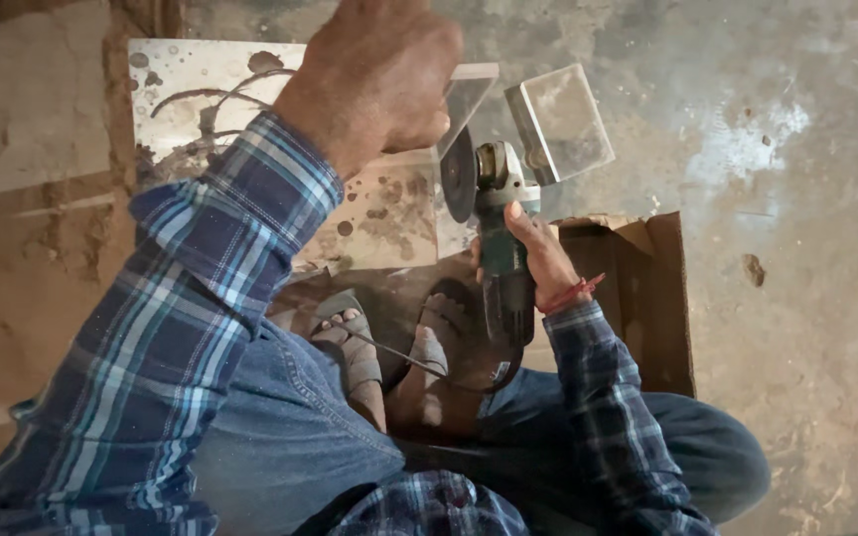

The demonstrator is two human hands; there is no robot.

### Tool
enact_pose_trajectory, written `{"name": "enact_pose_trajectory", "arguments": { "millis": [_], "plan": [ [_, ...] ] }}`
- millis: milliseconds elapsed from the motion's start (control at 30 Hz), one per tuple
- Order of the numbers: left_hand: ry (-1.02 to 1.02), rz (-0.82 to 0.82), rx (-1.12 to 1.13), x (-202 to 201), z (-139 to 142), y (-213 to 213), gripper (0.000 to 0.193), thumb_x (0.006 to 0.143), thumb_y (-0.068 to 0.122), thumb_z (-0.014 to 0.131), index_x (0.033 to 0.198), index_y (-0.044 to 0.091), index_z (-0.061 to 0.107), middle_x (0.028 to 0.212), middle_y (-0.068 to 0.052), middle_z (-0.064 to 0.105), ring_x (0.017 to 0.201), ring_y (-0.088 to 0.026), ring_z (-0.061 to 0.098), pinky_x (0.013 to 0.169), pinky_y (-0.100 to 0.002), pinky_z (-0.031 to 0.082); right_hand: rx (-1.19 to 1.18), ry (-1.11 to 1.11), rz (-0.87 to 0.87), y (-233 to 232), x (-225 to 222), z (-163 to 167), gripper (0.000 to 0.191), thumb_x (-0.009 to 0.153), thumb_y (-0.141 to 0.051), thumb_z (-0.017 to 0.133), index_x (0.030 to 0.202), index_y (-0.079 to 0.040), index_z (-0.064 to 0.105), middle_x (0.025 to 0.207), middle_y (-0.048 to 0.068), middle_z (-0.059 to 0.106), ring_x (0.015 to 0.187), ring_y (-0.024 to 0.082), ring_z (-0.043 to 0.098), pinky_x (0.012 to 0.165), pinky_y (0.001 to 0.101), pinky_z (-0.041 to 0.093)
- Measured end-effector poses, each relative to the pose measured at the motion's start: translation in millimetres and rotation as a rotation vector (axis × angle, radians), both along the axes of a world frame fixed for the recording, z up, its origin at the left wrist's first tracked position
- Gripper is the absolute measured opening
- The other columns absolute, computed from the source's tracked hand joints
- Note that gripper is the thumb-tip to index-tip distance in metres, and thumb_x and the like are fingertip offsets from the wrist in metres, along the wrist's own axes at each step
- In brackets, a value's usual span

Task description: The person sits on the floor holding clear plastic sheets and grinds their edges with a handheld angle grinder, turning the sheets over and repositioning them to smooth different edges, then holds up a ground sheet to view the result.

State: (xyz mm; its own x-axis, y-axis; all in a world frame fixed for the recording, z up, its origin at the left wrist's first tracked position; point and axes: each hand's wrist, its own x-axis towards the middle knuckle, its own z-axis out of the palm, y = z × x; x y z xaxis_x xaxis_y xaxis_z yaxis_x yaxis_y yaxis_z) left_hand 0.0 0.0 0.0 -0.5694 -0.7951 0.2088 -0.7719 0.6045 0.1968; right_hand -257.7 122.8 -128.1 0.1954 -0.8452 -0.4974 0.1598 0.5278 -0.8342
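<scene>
We grip the angle grinder point(497, 238) in our right hand point(540, 260); our left hand point(374, 79), clenched, steadies the stained tile point(240, 74). A cardboard sheet point(647, 298) and sandalled feet point(389, 347) lie below.

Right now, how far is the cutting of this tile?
Done: one narrow tile piece lies apart on the floor. In hand: the right hand holds the angle grinder, its disc at the stained tile's edge, with the left hand over it. What remains cannot be told.
</scene>
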Motion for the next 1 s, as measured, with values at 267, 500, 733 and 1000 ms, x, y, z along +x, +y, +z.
{"name": "enact_pose_trajectory", "arguments": {
  "millis": [267,500,733,1000],
  "plan": [
    [-0.113,0.006,0.045,-3,-13,-11,0.012,0.078,0.007,0.073,0.069,0.0,0.069,0.059,-0.012,0.062,0.051,-0.024,0.062,0.059,-0.043,0.06,-0.062,0.002,0.012,-1,2,7,0.064,0.092,-0.059,0.067,0.11,0.002,0.064,0.086,0.013,0.071,0.07,0.021,0.072,0.061,0.0352,0.062],
    [-0.139,0.01,0.027,-3,-12,-11,0.01,0.072,0.004,0.068,0.063,0.002,0.069,0.052,-0.01,0.058,0.045,-0.023,0.06,0.054,-0.039,0.059,-0.086,-0.01,0.026,-1,2,17,0.061,0.095,-0.058,0.065,0.111,0.001,0.063,0.086,0.012,0.071,0.069,0.019,0.071,0.061,0.0336,0.061],
    [-0.085,0.015,0.034,-3,-11,-11,0.006,0.072,0.006,0.072,0.068,0.002,0.073,0.059,-0.016,0.067,0.054,-0.028,0.069,0.063,-0.043,0.061,-0.107,-0.014,-0.015,3,3,29,0.058,0.095,-0.054,0.065,0.114,0.001,0.063,0.086,0.012,0.072,0.067,0.02,0.071,0.06,0.0327,0.06],
    [-0.111,0.034,0.056,-6,-13,-11,0.012,0.074,0.013,0.081,0.074,0.001,0.076,0.062,-0.016,0.069,0.055,-0.027,0.07,0.066,-0.041,0.063,-0.211,-0.059,0.002,6,2,43,0.058,0.098,-0.052,0.065,0.118,0.002,0.061,0.089,0.014,0.072,0.073,0.022,0.072,0.064,0.0352,0.062]
  ]
}}
